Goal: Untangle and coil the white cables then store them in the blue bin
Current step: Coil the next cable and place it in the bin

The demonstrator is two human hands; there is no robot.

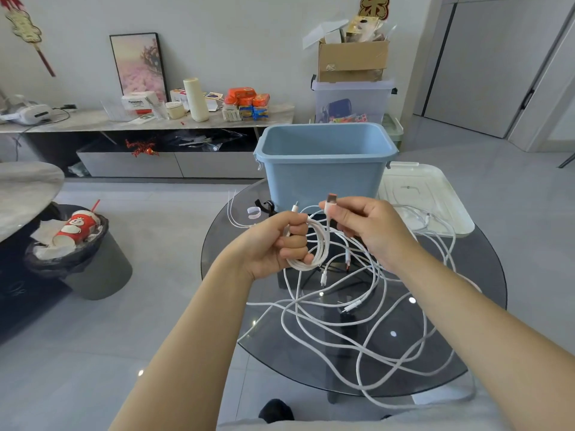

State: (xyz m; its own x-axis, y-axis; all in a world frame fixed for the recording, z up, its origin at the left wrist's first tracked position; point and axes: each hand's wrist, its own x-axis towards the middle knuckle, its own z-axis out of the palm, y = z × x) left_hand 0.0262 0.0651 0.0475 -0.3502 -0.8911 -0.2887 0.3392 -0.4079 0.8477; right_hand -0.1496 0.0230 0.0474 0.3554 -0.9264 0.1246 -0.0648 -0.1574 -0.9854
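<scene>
1 coil of white cable (314, 244) was gripped in the curled fingers of the left hand (273, 241) above the round glass table (224, 231). 1 USB plug (330, 203) was pinched between thumb and fingers of the right hand (370, 227). Loose white cables (367, 331) lay tangled across the table; their number could not be counted. 1 blue bin (323, 169) stood beyond the 2 hands, with 1 white lid (435, 194) beside it.
</scene>
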